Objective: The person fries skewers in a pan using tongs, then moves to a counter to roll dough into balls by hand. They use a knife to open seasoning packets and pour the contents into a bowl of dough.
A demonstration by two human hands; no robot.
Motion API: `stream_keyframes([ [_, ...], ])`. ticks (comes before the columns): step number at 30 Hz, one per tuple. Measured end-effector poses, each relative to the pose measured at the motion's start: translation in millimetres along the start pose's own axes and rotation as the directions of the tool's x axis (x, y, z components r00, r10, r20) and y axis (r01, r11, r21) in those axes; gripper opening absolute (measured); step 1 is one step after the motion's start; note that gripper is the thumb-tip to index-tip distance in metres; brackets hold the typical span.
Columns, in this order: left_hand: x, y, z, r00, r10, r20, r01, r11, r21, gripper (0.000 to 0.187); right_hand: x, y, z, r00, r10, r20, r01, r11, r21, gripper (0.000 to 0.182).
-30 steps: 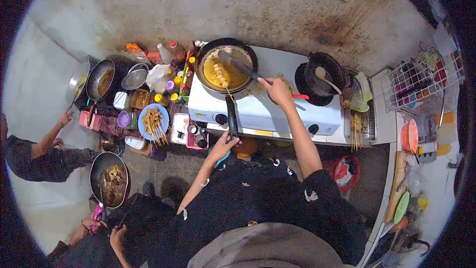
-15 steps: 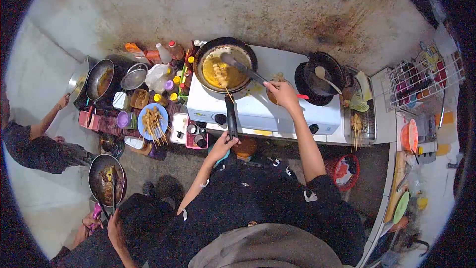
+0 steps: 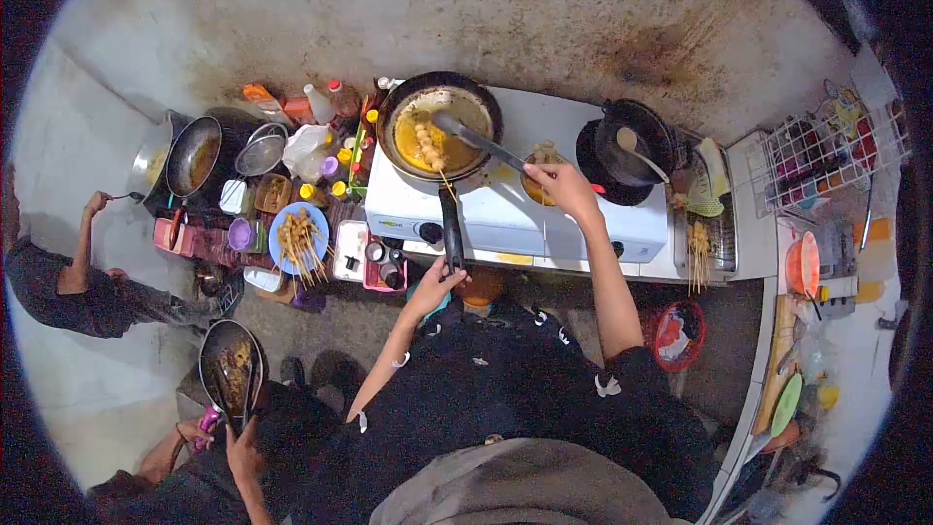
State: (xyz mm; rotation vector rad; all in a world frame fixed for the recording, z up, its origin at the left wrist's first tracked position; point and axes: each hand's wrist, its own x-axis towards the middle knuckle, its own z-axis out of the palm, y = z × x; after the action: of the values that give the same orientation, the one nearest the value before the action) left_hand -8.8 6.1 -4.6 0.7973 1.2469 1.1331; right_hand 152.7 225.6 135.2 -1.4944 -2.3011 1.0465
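My left hand (image 3: 435,290) is closed round the black handle of a frying pan (image 3: 486,107) on the stove's left side. In the pan, a skewer of round balls (image 3: 428,143) lies on yellow egg, its stick pointing out over the near rim. My right hand (image 3: 567,189) grips a spatula (image 3: 486,145); its grey head is inside the pan, just right of the skewer. Under the right hand, partly hidden, stands a container of yellowish liquid (image 3: 537,192) with pale pieces at its top.
The white stove (image 3: 573,233) also carries a dark wok (image 3: 637,141) holding a ladle. More skewers lie on a blue plate (image 3: 299,238) and a right-hand rack (image 3: 699,243). Bottles crowd the left. One co-worker (image 3: 78,282) holds a spoon; another's hands (image 3: 243,452) hold a pan (image 3: 231,365).
The spatula and my right hand have shifted slightly right and down. Egg around the skewer looks less spread out. The lower-left co-worker's pan moved right; the other co-worker's hand moved left.
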Motion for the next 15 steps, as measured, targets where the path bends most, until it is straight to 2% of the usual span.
stream_keyframes([
  [4, 1.4, -2.0, -0.2, 1.000, 0.005, 0.003, -0.005, 1.000, -0.017, 0.038, 11.7, 11.6, -2.7, 0.997, -0.040, 0.071, 0.044, 0.998, -0.045, 0.048],
  [6, 0.8, -1.7, -0.5, 1.000, 0.006, -0.002, -0.006, 1.000, -0.015, 0.039, 18.4, 9.9, -7.6, 0.990, 0.045, 0.137, -0.044, 0.999, -0.007, 0.049],
  [7, -0.1, -0.8, 0.5, 1.000, 0.006, -0.004, -0.006, 1.000, -0.014, 0.039, 16.8, 6.6, -9.1, 0.989, 0.045, 0.140, -0.044, 0.999, -0.009, 0.049],
  [9, -0.7, -1.0, 3.5, 1.000, 0.009, -0.019, -0.010, 0.999, -0.053, 0.038, 13.3, -1.3, -13.8, 1.000, 0.008, 0.030, -0.003, 0.987, -0.159, 0.051],
  [10, -0.3, -0.1, 3.9, 0.999, 0.012, -0.034, -0.015, 0.996, -0.090, 0.037, 15.8, 0.0, -15.6, 1.000, 0.006, 0.029, -0.001, 0.987, -0.158, 0.051],
  [12, -1.2, 3.0, 3.6, 0.999, 0.013, -0.033, -0.015, 0.998, -0.068, 0.037, 21.9, 0.2, -21.3, 0.983, -0.028, 0.182, 0.043, 0.996, -0.082, 0.053],
  [15, -1.5, 2.9, 4.4, 0.999, 0.024, -0.031, -0.025, 0.999, -0.046, 0.036, 22.0, -7.7, -29.5, 0.988, 0.030, 0.151, -0.010, 0.992, -0.130, 0.055],
])
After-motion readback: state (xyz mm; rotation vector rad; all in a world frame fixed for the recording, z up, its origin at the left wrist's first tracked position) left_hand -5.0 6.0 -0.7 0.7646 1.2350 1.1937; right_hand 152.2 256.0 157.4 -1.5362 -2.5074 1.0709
